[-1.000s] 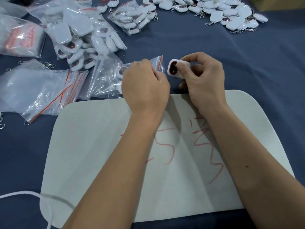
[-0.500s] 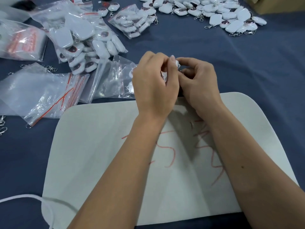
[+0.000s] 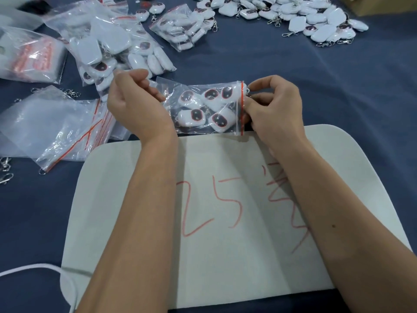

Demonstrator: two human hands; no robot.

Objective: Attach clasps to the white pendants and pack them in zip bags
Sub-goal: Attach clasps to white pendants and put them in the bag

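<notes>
A clear zip bag point(image 3: 203, 123) with a red seal line lies sideways between my hands, just beyond the white mat. Several white pendants point(image 3: 195, 116) with dark round faces fill it. My left hand point(image 3: 137, 105) pinches the bag's closed bottom end. My right hand point(image 3: 273, 107) pinches the bag's mouth at the red strip, where a metal clasp pokes out by my fingertips.
A white felt mat point(image 3: 338, 177) with red writing lies under my forearms on the blue cloth. Filled bags point(image 3: 180, 26) and a stack of empty zip bags point(image 3: 56, 127) lie at the left. Loose pendants with clasps point(image 3: 316, 21) are heaped at the far right. A white cable point(image 3: 33, 267) runs at the bottom left.
My right hand held a single pendant beside the bag; that pendant is now inside. My hands have drawn apart, stretching the bag sideways between them.
</notes>
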